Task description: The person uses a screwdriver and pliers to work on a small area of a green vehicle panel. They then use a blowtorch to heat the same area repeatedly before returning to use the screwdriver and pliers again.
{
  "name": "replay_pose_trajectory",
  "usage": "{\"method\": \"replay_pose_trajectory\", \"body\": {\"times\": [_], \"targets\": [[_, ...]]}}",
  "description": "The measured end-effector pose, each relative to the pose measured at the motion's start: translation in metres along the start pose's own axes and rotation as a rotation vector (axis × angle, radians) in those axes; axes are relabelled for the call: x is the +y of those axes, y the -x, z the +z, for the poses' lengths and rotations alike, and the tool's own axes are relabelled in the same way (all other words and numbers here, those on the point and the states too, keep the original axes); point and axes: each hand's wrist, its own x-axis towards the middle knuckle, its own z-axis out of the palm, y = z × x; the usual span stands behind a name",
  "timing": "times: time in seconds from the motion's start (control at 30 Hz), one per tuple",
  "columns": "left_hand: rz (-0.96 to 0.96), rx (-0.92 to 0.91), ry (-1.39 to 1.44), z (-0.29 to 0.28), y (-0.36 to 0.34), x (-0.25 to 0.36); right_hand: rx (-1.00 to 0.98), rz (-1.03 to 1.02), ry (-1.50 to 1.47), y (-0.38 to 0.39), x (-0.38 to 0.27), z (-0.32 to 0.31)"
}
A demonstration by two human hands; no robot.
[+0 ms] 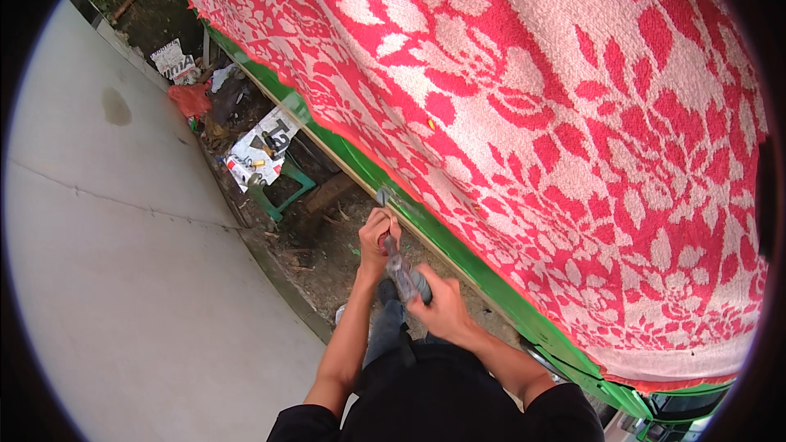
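Note:
My left hand (377, 239) is closed around a tool with a red end (385, 240). Beyond those fingers, a flat grey tip (384, 195) meets the green edge (372, 165) under the cloth. My right hand (444, 307) grips a grey tool (401, 270) with a rounded, dark teal-grey body. Its narrow front reaches up to the red end at my left hand. Fingers hide much of both tools, so I cannot tell their exact kinds. A red and pale pink floral cloth (524, 115) drapes over the green body to the right.
A pale, curved wall-like surface (123, 237) bounds the left side. Between it and the green edge lies a narrow dirt strip. A small green stool (293, 184) bears a printed sheet (262, 147) and small items. Farther off are an orange-red bag (190, 101) and litter.

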Motion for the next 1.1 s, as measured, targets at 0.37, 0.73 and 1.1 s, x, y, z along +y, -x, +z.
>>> {"method": "replay_pose_trajectory", "body": {"times": [0.37, 0.73, 1.1], "targets": [[-0.112, 0.009, -0.065, -0.018, 0.033, -0.015, 0.052, 0.166, 0.043, -0.008, 0.019, 0.003], [-0.079, -0.315, -0.115, -0.036, 0.005, 0.025, 0.165, 0.369, -0.581, -0.041, 0.066, 0.044], [0.014, -0.337, -0.334, -0.060, 0.001, 0.021, 0.094, 0.568, -0.672, -0.029, 0.081, 0.048]]}}
